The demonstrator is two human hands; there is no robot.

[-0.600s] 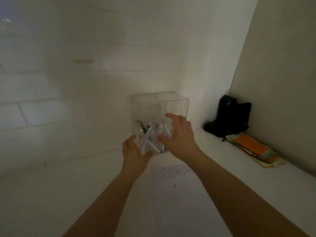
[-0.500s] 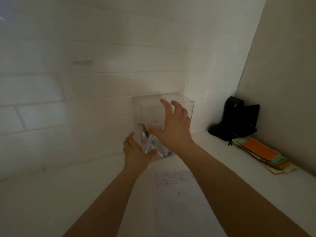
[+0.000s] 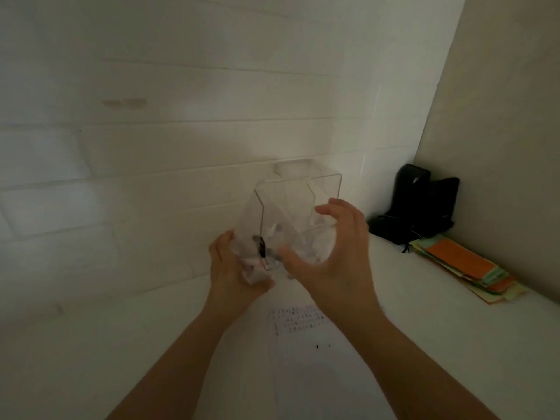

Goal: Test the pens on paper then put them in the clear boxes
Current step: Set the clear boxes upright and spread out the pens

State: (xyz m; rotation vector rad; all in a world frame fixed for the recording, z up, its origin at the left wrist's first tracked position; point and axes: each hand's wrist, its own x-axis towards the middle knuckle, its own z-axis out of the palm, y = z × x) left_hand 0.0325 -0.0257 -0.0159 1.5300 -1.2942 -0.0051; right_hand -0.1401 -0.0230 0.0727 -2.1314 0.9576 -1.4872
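Note:
A clear box [image 3: 298, 197] with two compartments is held up in front of the tiled wall, tilted. Several white pens [image 3: 266, 253] lie in its bottom, blurred. My left hand [image 3: 235, 268] grips the box's lower left corner from beneath. My right hand [image 3: 328, 251] curls round its lower right side, thumb at the front, fingers on the right wall. Below the hands a white paper sheet [image 3: 303, 356] lies on the white counter, with rows of small test marks [image 3: 298, 319] near its top edge.
A black device [image 3: 416, 204] stands in the right corner of the counter. Beside it lies a stack of coloured papers [image 3: 466, 268], orange on top. The tiled wall rises behind; a beige side wall closes the right.
The box has tilted and turned between my hands. My right hand dropped from the box's front upper part to clasp its lower right side. The left hand stays under the box.

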